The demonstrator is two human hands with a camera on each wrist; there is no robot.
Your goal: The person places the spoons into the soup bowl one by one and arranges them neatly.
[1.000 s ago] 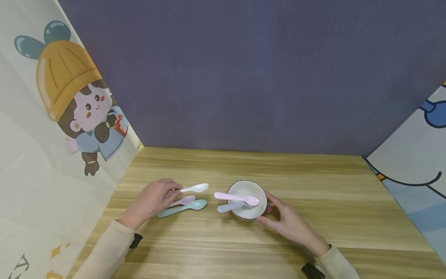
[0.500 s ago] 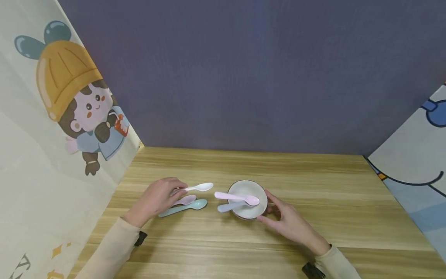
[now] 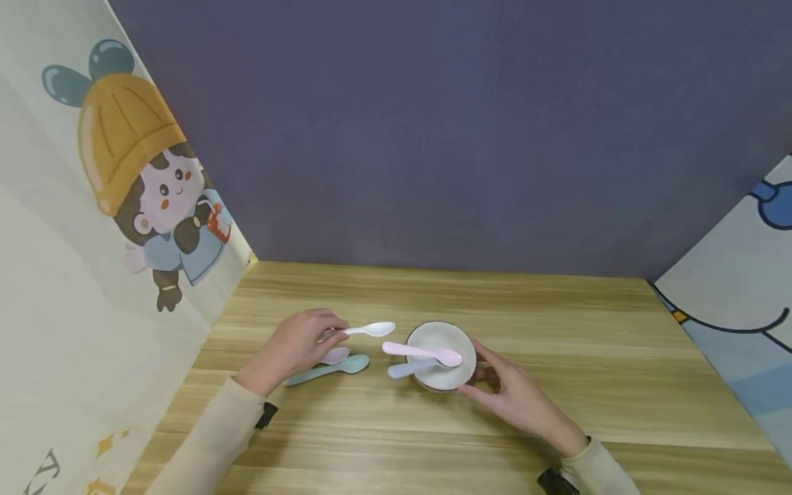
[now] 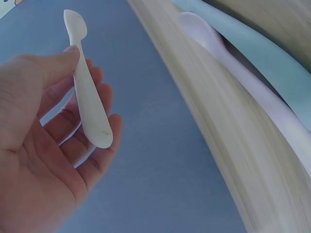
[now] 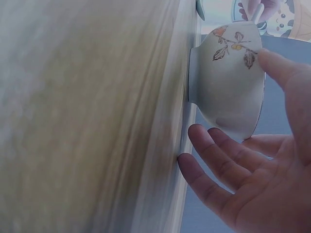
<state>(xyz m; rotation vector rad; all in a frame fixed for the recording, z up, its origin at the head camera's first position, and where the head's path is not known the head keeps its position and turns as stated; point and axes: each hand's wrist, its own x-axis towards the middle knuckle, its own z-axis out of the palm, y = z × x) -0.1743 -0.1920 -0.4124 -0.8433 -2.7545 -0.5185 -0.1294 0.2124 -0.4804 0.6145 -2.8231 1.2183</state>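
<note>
My left hand (image 3: 297,349) pinches a white spoon (image 3: 376,329) between thumb and fingers above the table, its scoop pointing right towards the bowl. In the left wrist view the white spoon (image 4: 92,109) lies across my fingers, thumb near the scoop. My right hand (image 3: 512,393) holds the white bowl (image 3: 427,334) at its right side with thumb and index finger; the other fingers are spread below the rim. A pink spoon (image 3: 405,349) and a pale lavender spoon (image 3: 405,369) lean in the bowl, handles over its left rim. The bowl (image 5: 228,92) stands upright, with a leaf pattern outside.
On the wooden table (image 3: 557,330), a teal spoon (image 3: 354,364) and a lilac spoon (image 3: 336,355) lie below my left hand, which partly covers the lilac one. A dark blue-grey panel (image 3: 433,137) rises at the back. Printed panels (image 3: 62,275) flank the table.
My left hand has moved right with the white spoon, nearer to the bowl and slightly away from the two spoons on the table. My right hand and the bowl stay in place.
</note>
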